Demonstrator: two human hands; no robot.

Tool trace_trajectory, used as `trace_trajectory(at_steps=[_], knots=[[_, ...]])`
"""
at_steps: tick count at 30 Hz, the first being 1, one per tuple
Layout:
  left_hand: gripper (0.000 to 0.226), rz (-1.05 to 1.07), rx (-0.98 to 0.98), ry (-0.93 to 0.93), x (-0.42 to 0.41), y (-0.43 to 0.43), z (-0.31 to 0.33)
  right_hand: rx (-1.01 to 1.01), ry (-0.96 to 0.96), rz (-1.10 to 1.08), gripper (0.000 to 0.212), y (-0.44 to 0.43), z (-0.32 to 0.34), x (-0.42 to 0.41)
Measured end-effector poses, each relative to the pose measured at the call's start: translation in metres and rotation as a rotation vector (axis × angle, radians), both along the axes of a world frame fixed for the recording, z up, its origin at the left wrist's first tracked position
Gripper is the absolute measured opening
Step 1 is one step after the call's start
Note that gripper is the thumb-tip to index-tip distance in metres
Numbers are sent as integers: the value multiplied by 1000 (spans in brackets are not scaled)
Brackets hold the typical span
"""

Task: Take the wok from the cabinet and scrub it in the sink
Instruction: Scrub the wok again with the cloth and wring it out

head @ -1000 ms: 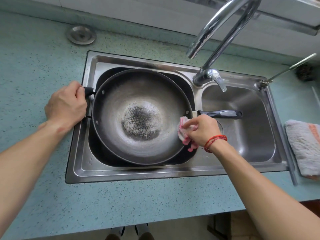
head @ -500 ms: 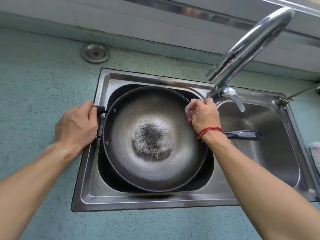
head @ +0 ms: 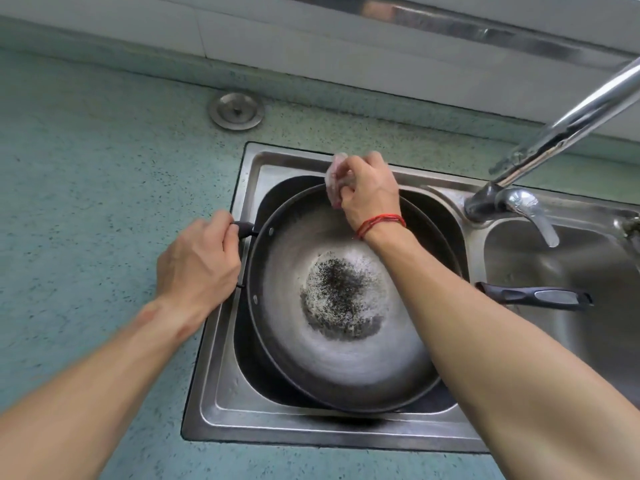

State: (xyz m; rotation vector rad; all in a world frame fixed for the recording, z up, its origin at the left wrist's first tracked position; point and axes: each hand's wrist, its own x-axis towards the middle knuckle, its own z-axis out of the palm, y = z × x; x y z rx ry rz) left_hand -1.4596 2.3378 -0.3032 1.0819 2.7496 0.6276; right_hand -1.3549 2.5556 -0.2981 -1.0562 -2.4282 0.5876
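Note:
A dark grey wok [head: 332, 368] with a speckled black patch at its centre lies in the left basin of the steel sink [head: 221, 393]. Its long black handle [head: 533, 295] reaches over the right basin. My left hand [head: 197, 265] is shut on the wok's small black side handle at the left rim. My right hand [head: 367, 192], with a red string on the wrist, presses a pink and white cloth [head: 333, 183] against the wok's far rim.
A chrome faucet [head: 540, 147] arches over the divider between the basins at the right. A round steel drain cap [head: 236, 110] lies on the teal speckled counter [head: 86, 202] behind the sink. A white tiled wall runs along the back.
My right hand has swept the cloth along the wok's rim from the near right side up and round to the far edge. My left hand has kept its hold on the side handle.

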Motion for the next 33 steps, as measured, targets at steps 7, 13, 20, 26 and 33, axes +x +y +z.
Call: trace_trajectory(at_steps=[7,13,20,26,33], knots=[[25,0,0,-11,0,0,-2,-150,213,247,20,-72,-10,-16],[25,12,-9,-20,1,1,-2,-219,196,387,20,-90,-18,-2],[25,29,6,-20,1,2,-3,72,122,546,16,-66,-22,-7],[26,35,34,-44,1,2,-3,179,-172,460,18,-15,-22,-3],[26,56,16,-38,1,5,-5,394,-425,307,18,26,-15,54]])
